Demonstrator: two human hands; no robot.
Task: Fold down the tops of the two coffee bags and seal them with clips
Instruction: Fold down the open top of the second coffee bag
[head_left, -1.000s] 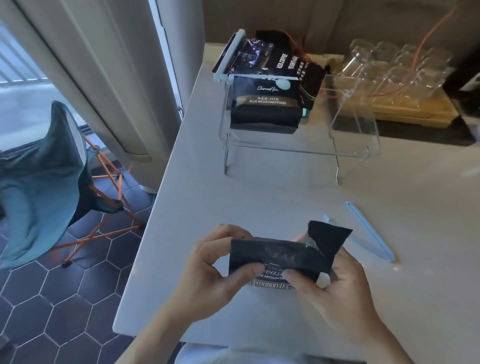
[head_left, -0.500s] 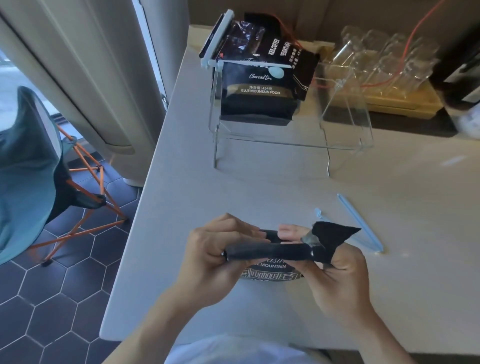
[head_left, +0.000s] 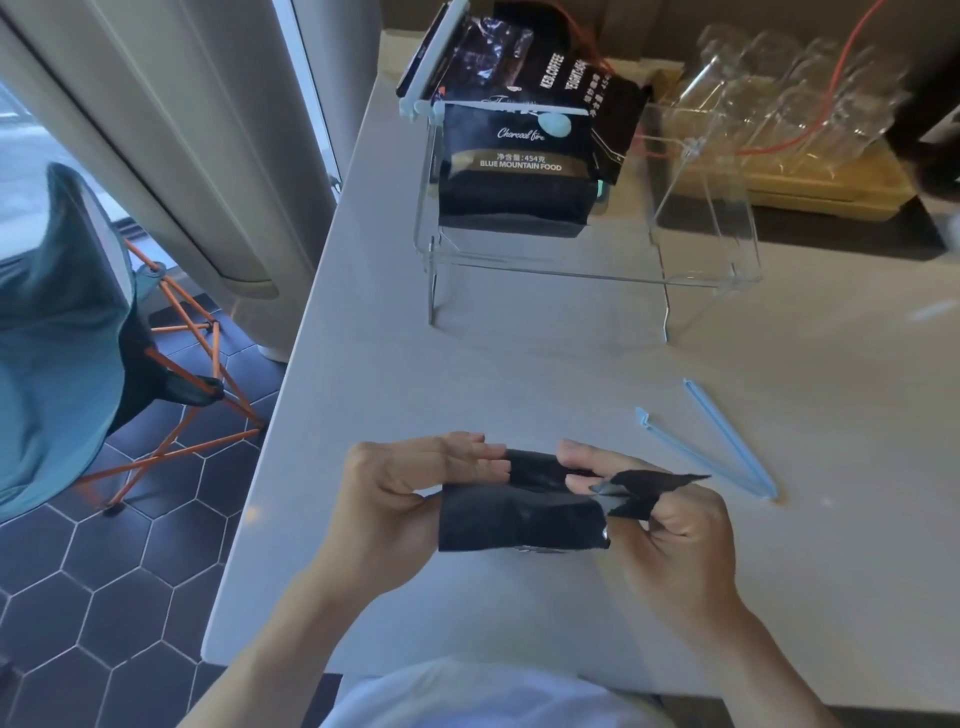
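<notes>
Head view: second coffee bag (head_left: 522, 517) mid-fold, its clip not yet on.
Left hand (head_left: 400, 499) pinches the folded top's left end; right hand (head_left: 670, 525) pinches the right end, where a loose corner sticks out. Bag is held just above the near table (head_left: 519, 374) edge. Open blue clip (head_left: 727, 457) lies nearby (unused). Farther back, first clipped bag (head_left: 514, 161) sits on the clear rack (head_left: 701, 260), so roughly half done.

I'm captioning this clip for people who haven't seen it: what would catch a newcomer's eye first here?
First, the two hands at the near edge of the pale table: the left hand and right hand grip a black coffee bag, its top folded over. Next, an open light-blue clip lies just right of them. Farther back, a second coffee bag, already clipped, sits on a clear stand.
</notes>
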